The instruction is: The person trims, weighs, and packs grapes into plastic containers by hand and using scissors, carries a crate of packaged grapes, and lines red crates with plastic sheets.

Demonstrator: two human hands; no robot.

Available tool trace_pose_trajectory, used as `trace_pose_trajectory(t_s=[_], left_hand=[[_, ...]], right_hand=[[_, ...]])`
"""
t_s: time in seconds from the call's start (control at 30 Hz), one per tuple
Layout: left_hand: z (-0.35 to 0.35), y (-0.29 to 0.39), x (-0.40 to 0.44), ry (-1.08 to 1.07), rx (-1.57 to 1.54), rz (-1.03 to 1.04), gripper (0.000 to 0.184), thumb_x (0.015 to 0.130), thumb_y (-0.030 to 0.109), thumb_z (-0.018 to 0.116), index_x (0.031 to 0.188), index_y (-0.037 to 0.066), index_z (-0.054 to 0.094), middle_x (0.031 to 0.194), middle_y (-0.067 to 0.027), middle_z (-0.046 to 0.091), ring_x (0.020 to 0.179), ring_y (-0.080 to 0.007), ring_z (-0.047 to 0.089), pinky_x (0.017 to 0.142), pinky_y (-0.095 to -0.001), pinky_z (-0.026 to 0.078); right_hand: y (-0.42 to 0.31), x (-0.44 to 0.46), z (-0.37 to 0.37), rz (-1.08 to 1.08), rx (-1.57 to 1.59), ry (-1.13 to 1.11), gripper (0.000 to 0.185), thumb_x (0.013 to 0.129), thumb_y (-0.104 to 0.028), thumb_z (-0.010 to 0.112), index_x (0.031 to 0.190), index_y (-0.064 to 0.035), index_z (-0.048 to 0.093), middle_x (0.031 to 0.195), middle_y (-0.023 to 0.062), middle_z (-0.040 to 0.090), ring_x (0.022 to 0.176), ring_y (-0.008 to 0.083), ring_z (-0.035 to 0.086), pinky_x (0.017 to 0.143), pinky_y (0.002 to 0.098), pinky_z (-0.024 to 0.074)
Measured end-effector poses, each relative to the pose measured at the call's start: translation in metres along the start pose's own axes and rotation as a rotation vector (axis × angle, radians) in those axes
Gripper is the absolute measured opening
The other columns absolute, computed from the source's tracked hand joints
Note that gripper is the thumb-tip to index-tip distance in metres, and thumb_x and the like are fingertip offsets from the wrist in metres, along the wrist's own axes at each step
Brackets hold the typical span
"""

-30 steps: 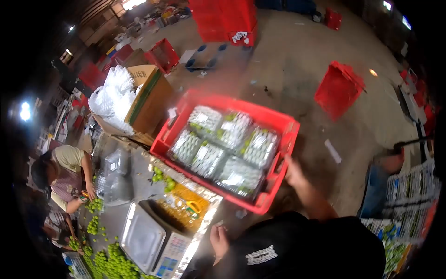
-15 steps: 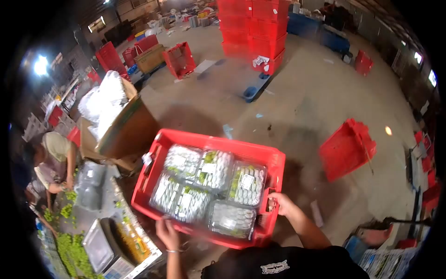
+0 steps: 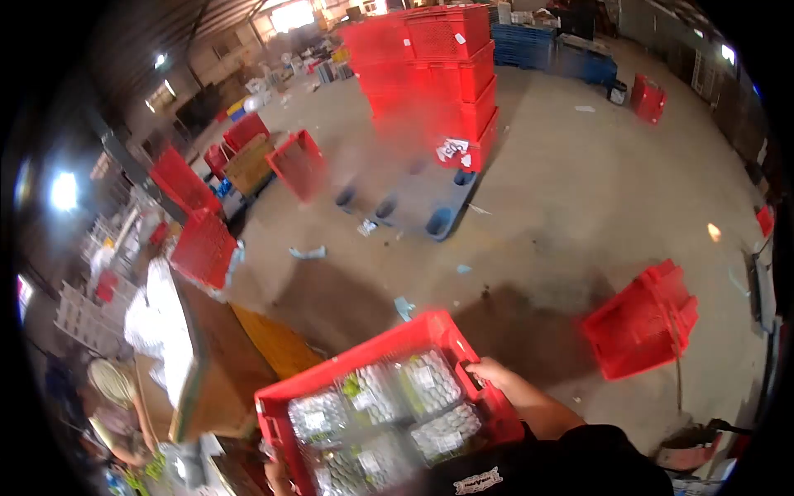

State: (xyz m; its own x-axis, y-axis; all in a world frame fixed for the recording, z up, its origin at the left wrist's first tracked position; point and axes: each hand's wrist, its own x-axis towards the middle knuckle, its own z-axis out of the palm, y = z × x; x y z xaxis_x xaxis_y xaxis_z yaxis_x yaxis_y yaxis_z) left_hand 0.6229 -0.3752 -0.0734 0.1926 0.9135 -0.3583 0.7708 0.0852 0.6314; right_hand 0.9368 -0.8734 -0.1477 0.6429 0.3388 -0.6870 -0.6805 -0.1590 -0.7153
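Note:
A red plastic crate [image 3: 364, 354] is in front of my body, tilted in view, with both my hands on it. My right hand [image 3: 491, 374] is closed around the handle on its right side. At the lower left, my left hand [image 3: 277, 474] grips the crate's left side; part of it is cut off by the shadowed edge. Inside the crate lie several clear plastic packs [image 3: 372, 395] with white labels. Their contents look pale, in rows, with some green; I cannot make out exactly what they are.
Ahead, a tall stack of red crates [image 3: 447, 83] stands on a blue pallet [image 3: 413, 202]. Another red crate [image 3: 641, 322] sits tilted on the floor at right. To the left are a large cardboard box [image 3: 217, 355] with white wrapping and a person [image 3: 116, 413] bent over a work surface.
My view has turned up and toward the pallet, which appears nearer. The crate has swung lower in view and its tilt has changed. The work table has slid toward the lower left.

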Motion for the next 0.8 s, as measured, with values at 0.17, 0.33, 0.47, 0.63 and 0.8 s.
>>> trace_pose_trajectory(t_s=[0.17,0.33,0.47,0.63,0.8], left_hand=[[0.049,0.084,-0.083,-0.07,-0.38,-0.028,0.054,0.072,0.063,0.048,0.061,0.011,0.056,0.051,-0.0002,0.051,0.046,-0.014,0.051,0.041,-0.0279,0.042],[0.113,0.21,-0.11,0.003,-0.569,-0.11,0.055,0.072,0.064,0.046,0.065,0.011,0.057,0.055,-0.0012,0.053,0.05,-0.0145,0.053,0.044,-0.0282,0.043],[0.174,0.282,-0.078,0.036,-0.663,-0.132,0.056,0.073,0.065,0.044,0.068,0.011,0.058,0.058,-0.0019,0.054,0.053,-0.0149,0.054,0.046,-0.0285,0.044],[0.25,0.354,-0.013,0.023,-0.767,-0.151,0.058,0.073,0.066,0.042,0.072,0.011,0.059,0.061,-0.0028,0.056,0.056,-0.0154,0.055,0.049,-0.0288,0.045],[0.298,0.463,0.078,-0.066,-0.801,-0.091,0.06,0.074,0.067,0.04,0.076,0.011,0.06,0.064,-0.0038,0.058,0.06,-0.0159,0.057,0.052,-0.0291,0.046]], right_hand=[[-0.068,0.074,-0.037,-0.053,-0.138,-0.113,0.014,0.069,-0.015,0.055,0.061,-0.0036,0.056,0.049,0.0033,0.047,0.04,0.0132,0.042,0.037,0.029,0.0303],[-0.232,0.176,-0.068,-0.33,-0.338,-0.203,0.016,0.07,-0.018,0.057,0.061,-0.0046,0.056,0.047,0.0012,0.047,0.037,0.0112,0.041,0.035,0.0304,0.0284],[-0.362,0.264,-0.084,-0.349,-0.554,-0.189,0.017,0.067,-0.02,0.058,0.068,-0.0034,0.058,0.05,0.0037,0.05,0.041,0.0126,0.044,0.038,0.0306,0.0321],[-0.455,0.352,-0.109,-0.361,-0.613,-0.158,0.021,0.068,-0.022,0.057,0.066,-0.0015,0.057,0.05,0.0035,0.05,0.041,0.0139,0.045,0.04,0.0309,0.0326],[-0.496,0.447,-0.146,-0.268,-0.376,-0.081,0.026,0.067,-0.029,0.057,0.067,-0.0031,0.06,0.051,0.009,0.053,0.045,0.018,0.051,0.042,0.0327,0.037]])
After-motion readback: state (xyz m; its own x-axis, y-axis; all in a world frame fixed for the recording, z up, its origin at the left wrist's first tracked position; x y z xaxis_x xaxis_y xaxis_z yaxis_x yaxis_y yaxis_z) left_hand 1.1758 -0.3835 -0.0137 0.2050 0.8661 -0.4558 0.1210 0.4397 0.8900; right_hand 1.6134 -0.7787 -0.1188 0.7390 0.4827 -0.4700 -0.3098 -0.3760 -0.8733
